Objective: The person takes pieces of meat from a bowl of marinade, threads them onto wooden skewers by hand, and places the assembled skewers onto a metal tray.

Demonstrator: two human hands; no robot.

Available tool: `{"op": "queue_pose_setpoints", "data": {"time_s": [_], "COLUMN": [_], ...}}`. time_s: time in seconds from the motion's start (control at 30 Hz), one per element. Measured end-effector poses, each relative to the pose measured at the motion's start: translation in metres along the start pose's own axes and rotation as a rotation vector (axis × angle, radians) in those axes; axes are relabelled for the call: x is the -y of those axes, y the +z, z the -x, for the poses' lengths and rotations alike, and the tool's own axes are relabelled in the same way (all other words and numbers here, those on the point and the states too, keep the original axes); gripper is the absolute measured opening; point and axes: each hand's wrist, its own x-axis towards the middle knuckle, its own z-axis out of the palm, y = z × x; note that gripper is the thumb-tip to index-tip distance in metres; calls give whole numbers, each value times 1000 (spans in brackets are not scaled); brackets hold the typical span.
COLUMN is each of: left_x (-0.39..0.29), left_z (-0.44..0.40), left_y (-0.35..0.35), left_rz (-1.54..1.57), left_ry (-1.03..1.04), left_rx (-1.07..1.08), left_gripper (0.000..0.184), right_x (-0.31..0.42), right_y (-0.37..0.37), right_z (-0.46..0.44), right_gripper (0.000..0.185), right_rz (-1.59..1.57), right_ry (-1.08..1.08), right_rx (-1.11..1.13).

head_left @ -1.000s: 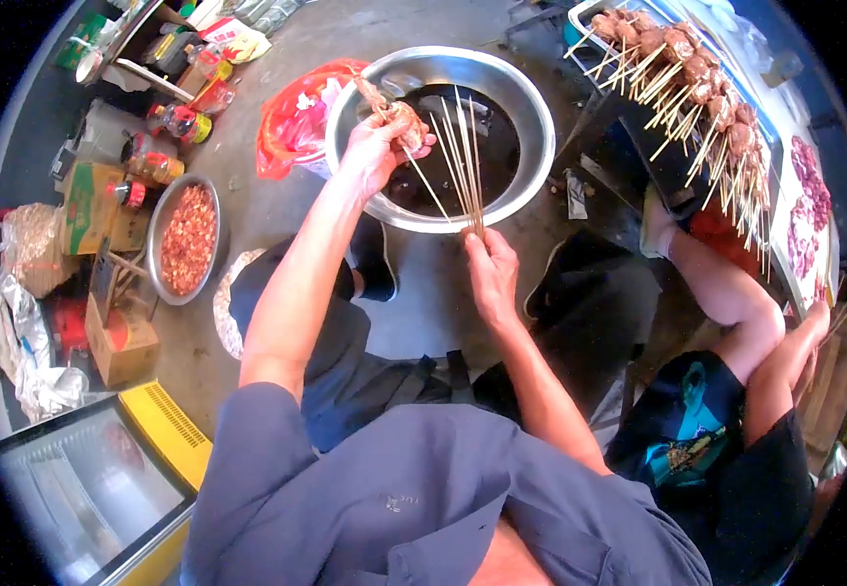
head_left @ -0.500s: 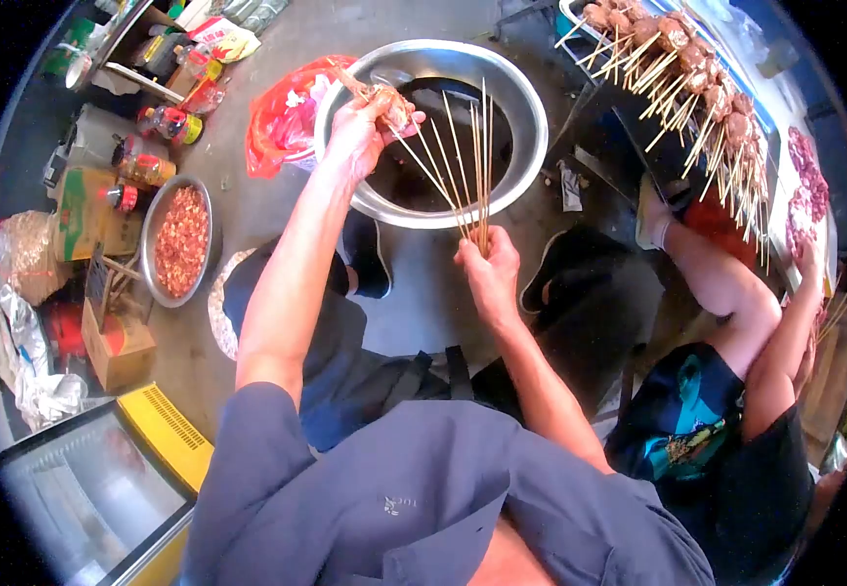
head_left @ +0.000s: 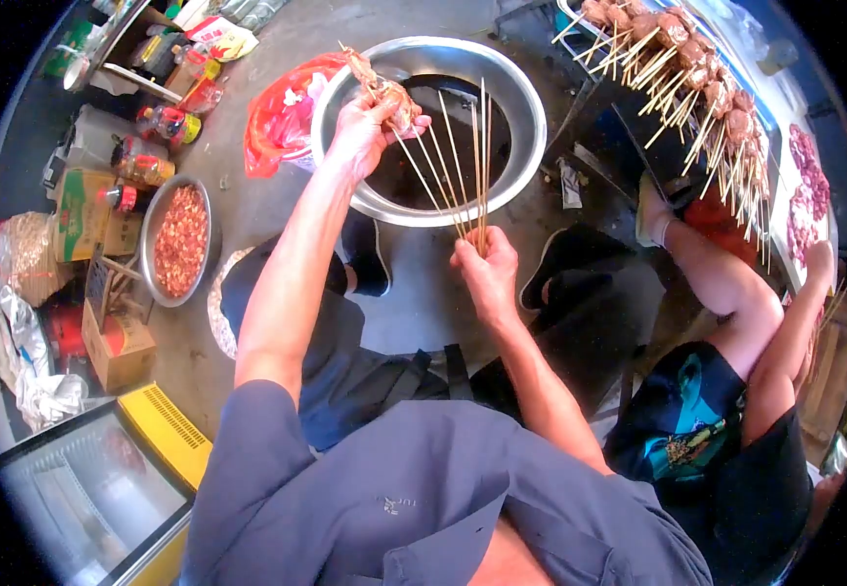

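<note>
My left hand (head_left: 363, 134) is closed round a piece of raw, pinkish-brown meat (head_left: 399, 105) above the left rim of a large metal basin (head_left: 531, 171). A narrow end of the meat points up and away, with a pale tip sticking out. Lower down, my right hand (head_left: 487, 272) grips the near ends of several bamboo skewers (head_left: 481, 186), just outside the basin's near rim. These fan out over the dark liquid (head_left: 487, 137) in the basin. At least one of the leftmost skewers reaches the meat; my fingers hide how far it goes in.
Skewered brown meat (head_left: 673, 34) lies in a tray at upper right. Beside it, a co-worker's hand (head_left: 818, 262) is near raw red meat (head_left: 806, 186). A red plastic bag (head_left: 267, 122) touches the basin's left side. A bowl of reddish chunks (head_left: 181, 244) stands left, near bottles (head_left: 174, 125).
The meat in my left hand now stretches farther up and left, and a pale tip shows at its end. My right hand stays nearly still. The co-worker's hand has shifted slightly.
</note>
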Motion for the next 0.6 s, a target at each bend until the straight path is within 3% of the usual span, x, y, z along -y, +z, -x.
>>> {"op": "queue_pose_setpoints", "data": {"time_s": [0.3,0.6], "left_x": [14,27], "left_z": [2,7], "left_y": [8,15], "left_rz": [113,110], "left_ry": [-42,-146], "left_rx": [-17,60], "left_gripper": [16,16], "right_x": [6,-9], "right_y": [-1,-1], "right_z": [2,-2], "right_gripper": [13,9], "right_rz": [-232,-225], "right_ry": [102,51], "right_rx": [-22,-45]}}
